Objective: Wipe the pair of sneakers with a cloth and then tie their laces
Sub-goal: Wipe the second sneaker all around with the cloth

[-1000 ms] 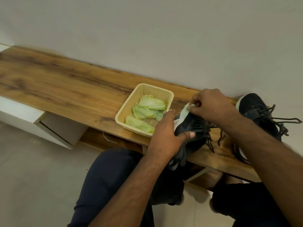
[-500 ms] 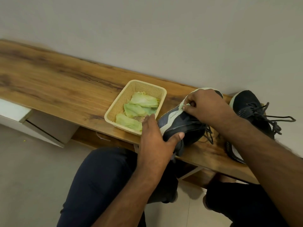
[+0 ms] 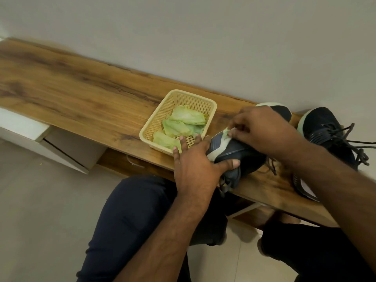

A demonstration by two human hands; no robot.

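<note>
1. Two sneakers are sitting on the counter [image 3: 81,94]: the near sneaker [image 3: 234,153] is lying tipped on its side at the front edge, and the far sneaker [image 3: 329,135] is resting to its right, near the wall, with its laces [image 3: 354,143] trailing loose.
2. The left hand [image 3: 195,167] is bracing the near sneaker at the heel, its fingers [image 3: 230,163] wrapping around the shoe.
3. The right hand [image 3: 262,131] is pinching a small pale green cloth [image 3: 225,132] between narrowly closed fingers and pressing it against the sneaker's light sole edge.
4. The step in hand appears to be the wiping of the first shoe; how much of it is already clean cannot be told.
5. A basket [image 3: 209,102] is standing just beside the left hand, holding more green cloths [image 3: 183,121].
6. Next, the person is probably needing to draw the cloth along the sole and upper while the left hand is turning the shoe to expose unwiped sides, keeping it from sliding off the counter edge.
7. The far sneaker is awaiting wiping, and both pairs of laces are awaiting tying.
</note>
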